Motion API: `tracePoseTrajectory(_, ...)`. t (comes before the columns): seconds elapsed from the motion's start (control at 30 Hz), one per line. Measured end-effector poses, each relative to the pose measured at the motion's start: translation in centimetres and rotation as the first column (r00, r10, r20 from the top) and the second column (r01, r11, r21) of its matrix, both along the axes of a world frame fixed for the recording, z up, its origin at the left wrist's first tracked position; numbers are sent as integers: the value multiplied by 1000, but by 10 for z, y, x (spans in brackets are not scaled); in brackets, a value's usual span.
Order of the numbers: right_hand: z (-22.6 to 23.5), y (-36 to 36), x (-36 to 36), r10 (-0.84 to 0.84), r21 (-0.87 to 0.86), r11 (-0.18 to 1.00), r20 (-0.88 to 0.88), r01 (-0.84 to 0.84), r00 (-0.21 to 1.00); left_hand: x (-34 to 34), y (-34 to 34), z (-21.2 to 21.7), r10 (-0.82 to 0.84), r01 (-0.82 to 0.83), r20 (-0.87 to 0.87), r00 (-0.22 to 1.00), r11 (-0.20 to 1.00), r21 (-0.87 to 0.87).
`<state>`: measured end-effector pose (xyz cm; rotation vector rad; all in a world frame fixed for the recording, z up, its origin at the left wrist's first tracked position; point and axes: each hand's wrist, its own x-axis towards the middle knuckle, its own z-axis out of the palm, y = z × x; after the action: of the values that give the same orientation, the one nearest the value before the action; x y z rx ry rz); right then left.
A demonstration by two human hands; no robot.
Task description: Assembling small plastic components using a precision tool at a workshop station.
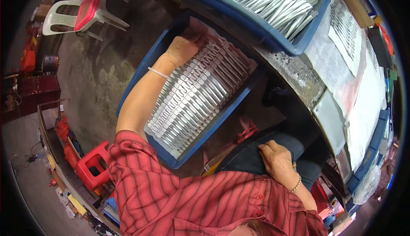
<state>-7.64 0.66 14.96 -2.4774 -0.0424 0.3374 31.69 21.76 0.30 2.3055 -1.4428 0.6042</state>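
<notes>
My left hand (183, 50) reaches down into a blue plastic bin (124, 97) and is at the far end of its contents. Overlapping rows of slim, shiny metal pieces (192, 88) with flat rounded ends fill the bin. The fingers of that hand are in dark shadow against the pieces, so their grip is unclear. My right hand (276, 161) lies on my dark trousers (243, 157) with its fingers curled. A thin dark and yellow item (294, 162) shows beside its outer edge; its kind is unclear.
A larger blue tub (256, 20) heaped with similar metal pieces stands on the worn bench (294, 76) at far right. White paper sheets (365, 103) cover part of the bench. A white and red chair (87, 12) stands far left, a red stool (92, 165) nearer.
</notes>
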Motion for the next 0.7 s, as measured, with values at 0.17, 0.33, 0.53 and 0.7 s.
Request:
tracePoseTrajectory(0.17, -2, 0, 0, 4, 8, 1000, 6, -4, 1000, 2, -5, 13, -28, 21, 25, 999, 966, 256)
tracePoseTrajectory(0.33, -6, -1, -1, -3, -3, 1000, 21, 3, 1000, 0, -15, 31, -165, 112, 111, 980, 921, 374)
tracePoseTrajectory(0.53, -11, -2, -2, -27, 7, 1000, 59, 27, 998, 2, -12, 30, -200, 151, 121, 972, 932, 329)
tracePoseTrajectory(0.7, -13, -3, -1, -20, 3, 1000, 36, 20, 999, 5, -17, 26, -212, 125, 202, 956, 919, 374)
